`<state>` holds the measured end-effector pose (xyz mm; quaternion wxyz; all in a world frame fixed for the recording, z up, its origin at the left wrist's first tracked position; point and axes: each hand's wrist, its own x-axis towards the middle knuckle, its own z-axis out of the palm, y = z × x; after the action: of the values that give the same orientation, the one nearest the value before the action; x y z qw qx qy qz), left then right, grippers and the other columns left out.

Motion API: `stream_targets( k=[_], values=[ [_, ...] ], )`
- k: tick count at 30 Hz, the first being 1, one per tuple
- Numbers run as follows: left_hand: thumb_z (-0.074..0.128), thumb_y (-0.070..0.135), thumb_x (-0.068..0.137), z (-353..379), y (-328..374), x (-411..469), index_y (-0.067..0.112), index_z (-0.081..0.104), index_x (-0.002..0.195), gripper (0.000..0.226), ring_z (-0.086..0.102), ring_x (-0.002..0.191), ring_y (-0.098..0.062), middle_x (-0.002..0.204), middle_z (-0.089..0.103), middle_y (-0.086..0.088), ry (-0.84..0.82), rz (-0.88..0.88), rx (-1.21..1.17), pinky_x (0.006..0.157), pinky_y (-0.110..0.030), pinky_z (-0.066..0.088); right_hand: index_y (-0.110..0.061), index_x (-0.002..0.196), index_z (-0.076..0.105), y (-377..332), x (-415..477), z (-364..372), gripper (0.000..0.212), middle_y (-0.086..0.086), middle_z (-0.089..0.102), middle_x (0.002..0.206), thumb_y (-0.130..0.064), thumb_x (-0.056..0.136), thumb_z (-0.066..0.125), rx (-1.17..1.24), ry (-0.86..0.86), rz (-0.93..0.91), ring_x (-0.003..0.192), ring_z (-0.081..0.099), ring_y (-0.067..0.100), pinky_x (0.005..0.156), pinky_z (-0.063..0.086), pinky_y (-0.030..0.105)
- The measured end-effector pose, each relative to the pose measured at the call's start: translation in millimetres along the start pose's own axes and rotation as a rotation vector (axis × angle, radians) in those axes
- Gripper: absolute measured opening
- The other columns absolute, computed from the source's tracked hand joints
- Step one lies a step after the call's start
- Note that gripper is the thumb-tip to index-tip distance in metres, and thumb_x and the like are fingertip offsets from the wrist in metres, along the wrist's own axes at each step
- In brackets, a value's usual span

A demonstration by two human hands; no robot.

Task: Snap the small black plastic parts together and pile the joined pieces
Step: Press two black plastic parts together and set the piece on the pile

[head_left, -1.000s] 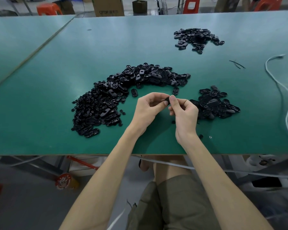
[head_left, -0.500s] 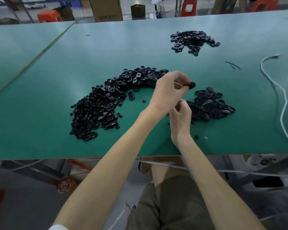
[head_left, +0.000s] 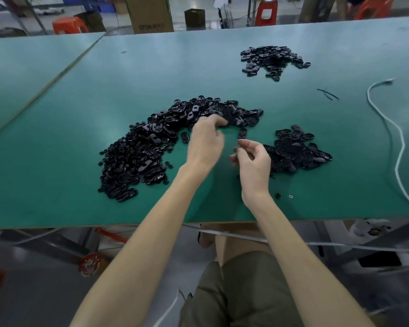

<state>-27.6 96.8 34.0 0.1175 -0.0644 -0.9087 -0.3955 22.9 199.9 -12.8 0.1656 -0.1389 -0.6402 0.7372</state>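
Observation:
A large curved heap of small black plastic parts (head_left: 151, 149) lies on the green table (head_left: 57, 185). My left hand (head_left: 206, 140) reaches over its near edge, and its bent fingertips touch the parts there. Motion blur hides whether they pinch one. My right hand (head_left: 254, 161) hovers just to the right with loosely curled fingers and nothing clearly held. A smaller pile of black oval pieces (head_left: 298, 149) lies right beside my right hand. Another pile of black pieces (head_left: 272, 59) sits far back on the right. One loose oval piece (head_left: 242, 132) lies between my hands.
A white cable (head_left: 397, 147) snakes along the table's right side. Thin black strands (head_left: 327, 93) lie near it. A small black bit (head_left: 278, 195) and a tiny ring (head_left: 290, 196) sit by the front edge. Cardboard boxes (head_left: 149, 15) and orange stools (head_left: 67, 24) stand beyond the table.
My left hand held a joined piece out to the right half a second ago. It is now back at the large heap without that piece. My right hand has opened and lifted slightly.

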Motion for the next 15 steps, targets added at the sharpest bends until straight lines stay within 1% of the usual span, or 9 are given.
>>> stream_targets(
  k=[1,2,3,4,6,10,12,14,15],
  values=[
    [0.053,-0.004,0.097,-5.4,-12.9,2.8,0.008,0.066,0.128,0.036,0.056,0.122,-0.026,0.13,0.062,-0.013,0.015,-0.046,0.156,0.108,-0.036,0.043,-0.012,0.107,0.064,0.1,0.5,0.4,0.017,0.004,0.068,0.093,0.001,0.101,0.055,0.0,0.0,0.001,0.068,0.067,0.002,0.064,0.052,0.019],
    [0.054,-0.001,0.098,-9.3,-25.5,4.6,0.006,0.062,0.131,0.035,0.051,0.126,-0.031,0.136,0.057,-0.016,0.016,-0.092,0.301,0.109,-0.038,0.04,-0.012,0.106,0.063,0.7,1.2,0.0,0.017,0.005,0.067,0.093,0.001,0.1,0.054,-0.002,-0.001,0.001,0.067,0.067,0.003,0.062,0.051,0.018],
    [0.054,0.003,0.1,-12.7,-37.1,4.9,0.003,0.06,0.13,0.031,0.047,0.127,-0.034,0.138,0.053,-0.018,0.004,-0.124,0.418,0.107,-0.041,0.038,-0.011,0.106,0.063,1.4,2.1,-0.1,0.017,0.006,0.067,0.093,0.002,0.1,0.054,-0.002,-0.001,0.002,0.066,0.067,0.002,0.061,0.051,0.017],
    [0.053,0.007,0.102,-15.8,-46.6,3.4,0.002,0.061,0.126,0.025,0.046,0.126,-0.035,0.138,0.052,-0.018,-0.017,-0.134,0.509,0.105,-0.041,0.038,-0.011,0.107,0.063,1.8,2.6,-0.1,0.017,0.007,0.067,0.094,0.002,0.1,0.054,-0.005,0.001,0.002,0.066,0.066,0.002,0.061,0.051,0.017],
    [0.051,0.013,0.106,-19.0,-60.2,-0.8,0.003,0.064,0.119,0.021,0.047,0.121,-0.034,0.131,0.056,-0.016,-0.028,-0.079,0.614,0.101,-0.04,0.037,-0.01,0.107,0.063,2.6,2.5,0.2,0.017,0.008,0.066,0.094,0.002,0.101,0.054,-0.01,0.001,-0.003,0.066,0.066,0.002,0.061,0.051,0.017],
    [0.053,0.022,0.107,-20.3,-65.7,-4.9,0.008,0.07,0.116,0.024,0.05,0.114,-0.031,0.116,0.065,-0.013,0.027,0.052,0.608,0.099,-0.038,0.036,-0.01,0.107,0.063,1.4,2.6,0.5,0.017,0.006,0.066,0.093,0.002,0.101,0.053,-0.007,0.0,-0.001,0.065,0.066,0.002,0.061,0.051,0.017],
    [0.049,0.024,0.108,-19.3,-61.0,-8.0,0.009,0.072,0.112,0.028,0.052,0.11,-0.031,0.108,0.069,-0.011,0.059,0.093,0.585,0.097,-0.038,0.035,-0.01,0.107,0.063,1.9,3.4,-0.4,0.017,0.005,0.066,0.092,0.002,0.101,0.053,-0.007,0.001,-0.003,0.066,0.067,0.002,0.061,0.051,0.017],
    [0.046,0.023,0.109,-16.8,-54.4,-12.4,0.009,0.072,0.106,0.029,0.054,0.102,-0.03,0.1,0.071,-0.008,0.129,0.118,0.505,0.094,-0.038,0.037,-0.011,0.107,0.063,2.6,4.3,-1.3,0.016,0.005,0.066,0.092,0.001,0.101,0.054,-0.014,-0.005,-0.009,0.066,0.067,0.003,0.061,0.051,0.017],
    [0.047,0.022,0.109,-15.7,-50.1,-13.9,0.008,0.071,0.104,0.029,0.055,0.095,-0.027,0.095,0.071,-0.006,0.152,0.104,0.395,0.09,-0.038,0.039,-0.012,0.107,0.063,3.1,4.6,-1.6,0.016,0.004,0.066,0.092,0.0,0.101,0.055,-0.027,-0.02,-0.018,0.067,0.067,0.003,0.062,0.052,0.018]
  ],
)
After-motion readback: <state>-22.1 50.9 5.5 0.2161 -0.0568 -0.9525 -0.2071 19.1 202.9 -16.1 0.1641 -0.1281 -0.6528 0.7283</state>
